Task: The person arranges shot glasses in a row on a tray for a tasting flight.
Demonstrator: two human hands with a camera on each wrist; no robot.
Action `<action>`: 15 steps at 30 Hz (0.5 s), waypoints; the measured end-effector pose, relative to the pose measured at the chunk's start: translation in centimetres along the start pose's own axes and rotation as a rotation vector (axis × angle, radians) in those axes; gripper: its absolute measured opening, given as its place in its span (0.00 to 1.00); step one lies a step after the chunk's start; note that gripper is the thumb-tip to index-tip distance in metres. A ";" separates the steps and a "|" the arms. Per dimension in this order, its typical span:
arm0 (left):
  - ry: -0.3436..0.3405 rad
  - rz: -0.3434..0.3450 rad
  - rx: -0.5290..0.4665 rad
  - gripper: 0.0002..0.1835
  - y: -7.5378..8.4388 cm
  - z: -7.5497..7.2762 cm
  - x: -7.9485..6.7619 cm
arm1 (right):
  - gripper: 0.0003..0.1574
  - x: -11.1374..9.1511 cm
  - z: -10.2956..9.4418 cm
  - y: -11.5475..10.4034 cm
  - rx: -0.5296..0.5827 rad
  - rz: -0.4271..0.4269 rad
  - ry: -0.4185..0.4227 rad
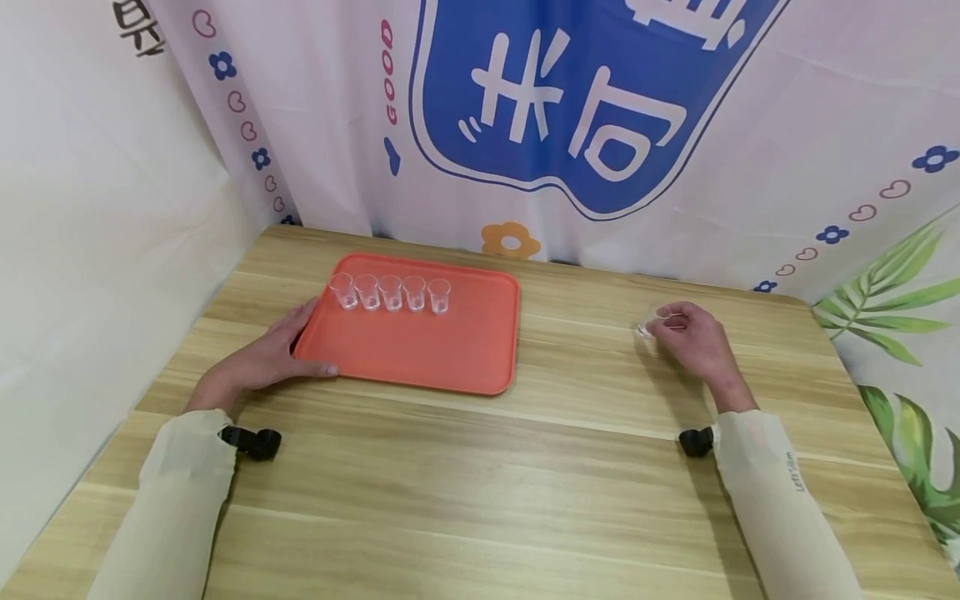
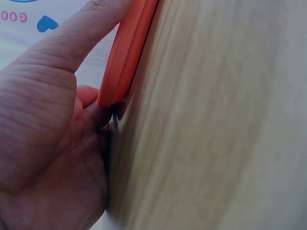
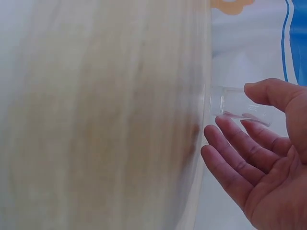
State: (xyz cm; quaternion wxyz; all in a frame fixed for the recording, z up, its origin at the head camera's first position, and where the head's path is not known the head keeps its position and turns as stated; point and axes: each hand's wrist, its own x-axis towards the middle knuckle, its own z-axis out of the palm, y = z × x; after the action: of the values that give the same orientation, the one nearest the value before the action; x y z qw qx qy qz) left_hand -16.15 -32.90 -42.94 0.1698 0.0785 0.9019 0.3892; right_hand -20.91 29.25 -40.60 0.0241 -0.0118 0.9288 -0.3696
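Observation:
A red-orange tray (image 1: 420,354) lies on the wooden table, with several small clear cups (image 1: 392,293) standing in a row along its far left part. My left hand (image 1: 273,354) grips the tray's near left corner. In the left wrist view the thumb (image 2: 72,40) lies along the tray's rim (image 2: 125,57), and the other fingers reach around its side, partly hidden. Well to the right of the tray, my right hand (image 1: 693,337) pinches another small clear cup (image 3: 235,103) between thumb and fingers. That cup is close over the table, its base toward the wood.
The wooden table (image 1: 480,483) stretches in front of both arms. A printed curtain (image 1: 337,125) hangs along its far edge, and a white wall or cloth (image 1: 97,208) stands at the left. Black wrist cameras (image 1: 258,443) sit at both cuffs.

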 end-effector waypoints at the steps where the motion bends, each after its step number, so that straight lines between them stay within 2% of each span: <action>1: 0.000 0.001 0.000 0.66 0.0 0.0 0.0 | 0.32 0.0 0.1 -0.1 0.005 -0.005 -0.001; 15: -0.006 -0.016 -0.003 0.66 0.1 0.0 -0.1 | 0.28 0.1 1.5 -2.6 0.019 -0.081 -0.015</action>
State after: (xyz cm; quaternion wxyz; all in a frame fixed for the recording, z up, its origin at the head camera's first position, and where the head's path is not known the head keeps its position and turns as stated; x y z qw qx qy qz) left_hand -16.02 -32.86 -42.81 0.1756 0.0721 0.9014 0.3892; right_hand -20.89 26.32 -39.87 0.0164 -0.0517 0.9239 -0.3788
